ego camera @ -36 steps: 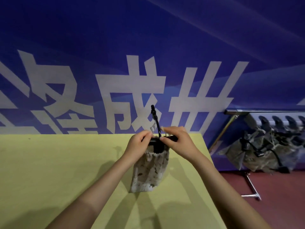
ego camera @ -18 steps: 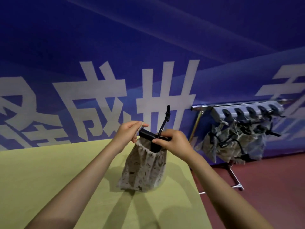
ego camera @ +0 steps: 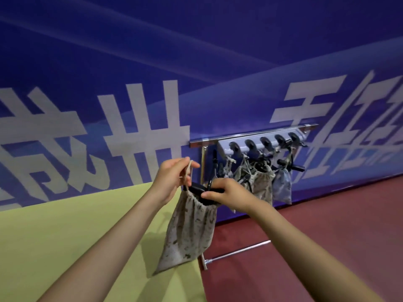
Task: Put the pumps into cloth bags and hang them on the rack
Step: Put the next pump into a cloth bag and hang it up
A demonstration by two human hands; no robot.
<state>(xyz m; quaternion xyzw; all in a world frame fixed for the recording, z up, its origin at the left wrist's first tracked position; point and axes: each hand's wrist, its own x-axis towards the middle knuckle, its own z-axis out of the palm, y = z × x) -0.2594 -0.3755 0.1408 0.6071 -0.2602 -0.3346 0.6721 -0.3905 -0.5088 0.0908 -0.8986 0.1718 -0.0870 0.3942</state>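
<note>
A speckled beige cloth bag [ego camera: 188, 232] hangs in the air above the right edge of the yellow table [ego camera: 72, 240]. A black pump [ego camera: 197, 190] sticks out of its gathered mouth. My left hand [ego camera: 172, 179] pinches the bag's drawstring and lifts it. My right hand [ego camera: 229, 195] grips the bag's mouth and the pump's black handle. Beyond my hands stands the rack [ego camera: 261, 142], a grey bar with a row of black hooks. Several filled cloth bags [ego camera: 261, 182] hang from those hooks.
A blue wall banner with large white characters [ego camera: 141, 118] runs behind everything. The rack's metal leg and foot [ego camera: 237, 251] stand on the red floor [ego camera: 327, 236] just past the table's right edge.
The bag has been lifted off the table and carried to the right, toward the rack. My view has turned right, so the rack is now nearer and more central.
</note>
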